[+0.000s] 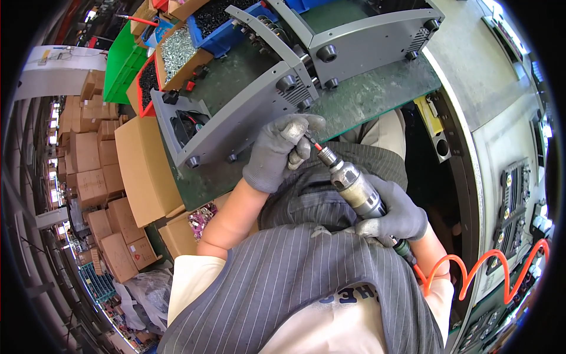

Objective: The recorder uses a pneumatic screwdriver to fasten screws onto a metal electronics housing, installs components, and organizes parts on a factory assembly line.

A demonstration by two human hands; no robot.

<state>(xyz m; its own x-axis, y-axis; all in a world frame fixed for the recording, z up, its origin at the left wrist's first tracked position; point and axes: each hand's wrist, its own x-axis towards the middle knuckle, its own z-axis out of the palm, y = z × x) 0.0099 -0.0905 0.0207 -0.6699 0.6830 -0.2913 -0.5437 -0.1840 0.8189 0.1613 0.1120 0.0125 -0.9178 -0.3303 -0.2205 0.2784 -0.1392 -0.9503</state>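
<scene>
My right hand [398,212], in a grey work glove, is wrapped round a pneumatic screwdriver [359,192] with an orange coiled air hose [471,274] at its rear. The tool lies across my lap and points up to the left. Also gloved, my left hand [277,147] is closed at the tip of the screwdriver's bit [315,143]. What its fingers pinch there is too small to make out. Just beyond my left hand, a grey metal casing [253,106] with black round feet rests on the green bench. A second grey casing [374,50] stands farther right.
Bins hold small parts: a blue bin [227,38], a red bin [141,88] and a cardboard box of silver screws [177,53]. Open cartons [147,165] stand left of the green bench top [377,97]. A pale metal table edge [457,118] runs along my right.
</scene>
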